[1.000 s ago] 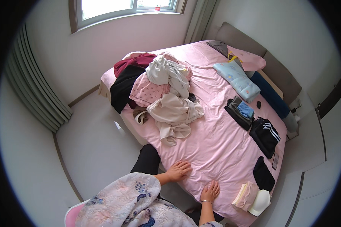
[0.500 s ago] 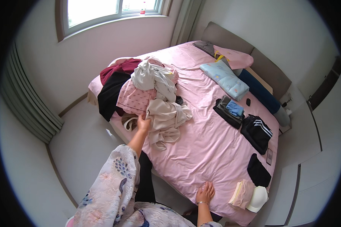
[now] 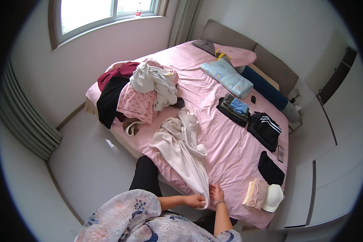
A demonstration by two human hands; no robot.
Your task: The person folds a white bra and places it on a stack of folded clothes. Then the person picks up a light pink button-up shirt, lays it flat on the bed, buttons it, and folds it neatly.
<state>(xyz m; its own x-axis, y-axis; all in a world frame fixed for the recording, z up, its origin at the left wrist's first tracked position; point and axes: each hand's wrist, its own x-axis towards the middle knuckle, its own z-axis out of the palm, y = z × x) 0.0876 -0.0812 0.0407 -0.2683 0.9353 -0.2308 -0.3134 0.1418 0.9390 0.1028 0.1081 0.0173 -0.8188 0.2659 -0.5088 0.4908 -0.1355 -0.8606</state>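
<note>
A long cream garment (image 3: 180, 149) lies stretched across the near part of the bed, its folds running toward me. My left hand (image 3: 195, 201) is closed on its near end, at the bed's edge. Just right of that end is my right hand (image 3: 216, 193), fingers loosely bent and apart, close beside the cloth; whether it touches the fabric is hard to tell. Beyond the garment sits a heap of clothes, with a white garment (image 3: 151, 80) on top, a pink patterned piece (image 3: 136, 101), a black piece (image 3: 113, 101) and a dark red one (image 3: 116, 74).
On the right of the pink-covered bed (image 3: 226, 161) lie folded dark clothes (image 3: 234, 111), black striped clothing (image 3: 264, 131), a black piece (image 3: 271, 168), a phone (image 3: 280, 153), folded pink cloth (image 3: 255, 193) and a white bra cup (image 3: 273, 198). Farther back is a light blue quilt (image 3: 226, 76).
My left hand has drawn the cream garment away from the heap, toward me and to the right. My right hand has lifted from the bed beside its near end. The view has shifted slightly.
</note>
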